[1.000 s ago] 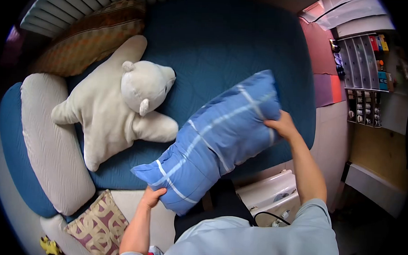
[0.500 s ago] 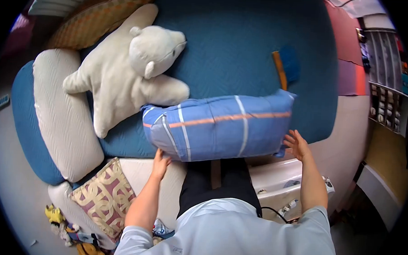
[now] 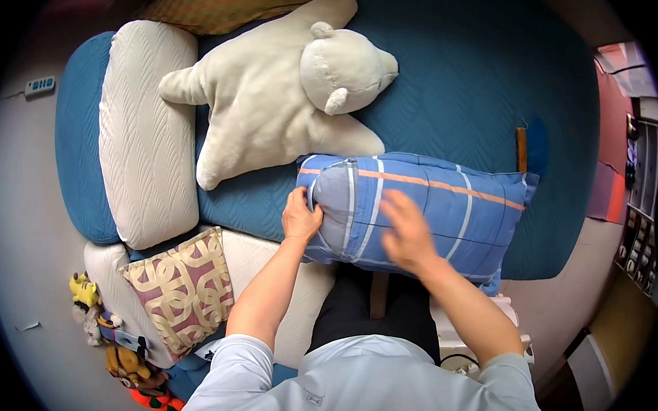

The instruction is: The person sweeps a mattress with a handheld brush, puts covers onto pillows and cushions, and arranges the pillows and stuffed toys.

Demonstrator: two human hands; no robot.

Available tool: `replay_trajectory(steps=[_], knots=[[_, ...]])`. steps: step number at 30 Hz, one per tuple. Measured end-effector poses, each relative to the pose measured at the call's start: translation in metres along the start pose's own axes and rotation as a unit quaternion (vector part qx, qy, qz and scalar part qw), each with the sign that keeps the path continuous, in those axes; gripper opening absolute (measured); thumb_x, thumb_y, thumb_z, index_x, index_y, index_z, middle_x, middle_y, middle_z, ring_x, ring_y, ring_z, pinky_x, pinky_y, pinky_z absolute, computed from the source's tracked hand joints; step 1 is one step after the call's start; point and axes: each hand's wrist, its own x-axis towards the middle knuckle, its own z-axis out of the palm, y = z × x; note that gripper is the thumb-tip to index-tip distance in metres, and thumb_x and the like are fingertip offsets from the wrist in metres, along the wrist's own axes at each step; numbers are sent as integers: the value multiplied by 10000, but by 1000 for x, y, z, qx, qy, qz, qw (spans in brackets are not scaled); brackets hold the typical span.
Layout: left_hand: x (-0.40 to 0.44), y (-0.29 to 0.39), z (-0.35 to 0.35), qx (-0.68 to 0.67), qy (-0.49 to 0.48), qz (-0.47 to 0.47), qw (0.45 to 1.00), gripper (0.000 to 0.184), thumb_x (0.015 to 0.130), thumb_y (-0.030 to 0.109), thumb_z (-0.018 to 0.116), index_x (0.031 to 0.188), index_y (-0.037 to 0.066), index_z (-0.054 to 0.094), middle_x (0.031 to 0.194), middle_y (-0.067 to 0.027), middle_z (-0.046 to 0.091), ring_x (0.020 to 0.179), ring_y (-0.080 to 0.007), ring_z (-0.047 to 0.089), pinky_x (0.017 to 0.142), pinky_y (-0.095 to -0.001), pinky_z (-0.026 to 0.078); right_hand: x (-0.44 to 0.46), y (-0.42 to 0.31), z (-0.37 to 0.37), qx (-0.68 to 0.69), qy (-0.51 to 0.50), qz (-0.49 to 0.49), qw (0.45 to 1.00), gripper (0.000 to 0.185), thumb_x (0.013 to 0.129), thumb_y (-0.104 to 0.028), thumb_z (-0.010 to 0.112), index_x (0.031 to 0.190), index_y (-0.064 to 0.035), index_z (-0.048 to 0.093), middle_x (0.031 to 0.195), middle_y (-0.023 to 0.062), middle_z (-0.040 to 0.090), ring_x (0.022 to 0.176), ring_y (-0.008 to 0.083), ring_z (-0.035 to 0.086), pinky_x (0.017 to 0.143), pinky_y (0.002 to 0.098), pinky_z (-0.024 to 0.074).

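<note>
A blue checked pillow (image 3: pixel 446 211) lies on the near edge of the blue mattress, in front of my body. My left hand (image 3: pixel 301 217) has its fingers closed on the fabric at the pillow's left end. Over the left-middle part of the pillow is my right hand (image 3: pixel 410 235), blurred by motion, with its fingers apart and nothing held. Whether it touches the pillow is unclear. A white bear plush (image 3: pixel 268 93) lies flat just beyond the pillow's left end.
A blue brush with a wooden handle (image 3: pixel 522 148) lies behind the pillow's right end. White (image 3: pixel 150 131) and blue cushions stand at the left. A patterned cushion (image 3: pixel 182 287) and several small plush toys (image 3: pixel 127 362) are lower left. Shelves (image 3: pixel 639 241) stand far right.
The pillow, first held tilted at both ends, now lies level on the mattress edge. My right hand let go and moved left over it. My left hand has closed on the left end.
</note>
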Motion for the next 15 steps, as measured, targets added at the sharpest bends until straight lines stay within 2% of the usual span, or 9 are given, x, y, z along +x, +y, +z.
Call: replay_trajectory(steps=[1, 3, 4, 6, 8, 11, 13, 14, 15], knots=[[10, -3, 2, 7, -7, 0, 1000, 390, 759, 164, 678, 1113, 72, 543, 977, -156, 604, 892, -371, 612, 793, -463, 500, 27, -9, 26, 7, -28, -54, 998, 555, 711, -12, 595, 1263, -11, 540, 1354, 206, 497, 1289, 375, 450, 1070, 462, 385], [31, -8, 8, 17, -22, 0, 1000, 334, 782, 141, 637, 1100, 89, 550, 997, -176, 614, 914, -398, 613, 802, -477, 496, 75, -21, 59, -95, -35, -12, 995, 584, 782, -138, 642, 1331, -18, 484, 1389, 185, 474, 1332, 346, 407, 1109, 453, 332], [36, -11, 11, 4, 10, 23, 1000, 249, 839, 148, 577, 1085, 111, 580, 998, -210, 649, 920, -440, 619, 790, -509, 490, 75, -9, 76, -123, -86, -15, 989, 600, 802, -186, 639, 1349, -14, 463, 1402, 182, 463, 1344, 338, 393, 1120, 448, 313], [43, -8, 11, -18, -24, -36, 999, 220, 869, 175, 560, 1076, 112, 599, 959, -230, 660, 892, -453, 624, 767, -523, 490, 66, 14, 111, -174, -183, -14, 967, 644, 843, -280, 633, 1386, -5, 421, 1428, 174, 440, 1367, 321, 364, 1143, 437, 275], [47, 11, 4, -42, -36, -71, 996, 204, 939, 216, 548, 1060, 81, 643, 916, -246, 666, 910, -426, 641, 750, -480, 511, 53, 21, 115, -171, -209, -29, 962, 663, 856, -328, 618, 1391, 7, 416, 1444, 169, 426, 1371, 312, 361, 1150, 427, 260], [36, 30, 6, -158, -26, -32, 987, 203, 936, 217, 553, 1064, 83, 638, 883, -233, 667, 878, -425, 645, 707, -475, 515, 47, 20, 112, -204, -246, -50, 946, 631, 900, -355, 538, 1404, 0, 408, 1453, 167, 420, 1385, 303, 339, 1159, 432, 237], [17, 64, -7, -117, -48, 37, 991, 144, 929, 191, 550, 946, 61, 610, 713, -240, 627, 685, -460, 614, 583, -533, 476, 56, 22, 118, -279, -277, -60, 918, 605, 921, -359, 480, 1407, -7, 409, 1457, 163, 419, 1394, 302, 327, 1163, 437, 221], [5, 76, -9, -100, -75, 56, 991, 130, 921, 179, 552, 887, 57, 581, 655, -247, 598, 639, -474, 592, 567, -550, 460, 58, 32, 125, -293, -348, -38, 890, 603, 913, -352, 444, 1413, -18, 405, 1454, 166, 423, 1392, 305, 325, 1162, 442, 209], [-6, 91, -12, -130, -114, 69, 982, 126, 910, 169, 564, 868, 49, 559, 652, -251, 591, 646, -480, 589, 572, -550, 460, 44, 69, 145, -175, -282, 3, 943, 610, 900, -344, 464, 1415, -21, 407, 1459, 163, 423, 1391, 305, 334, 1166, 439, 212]])
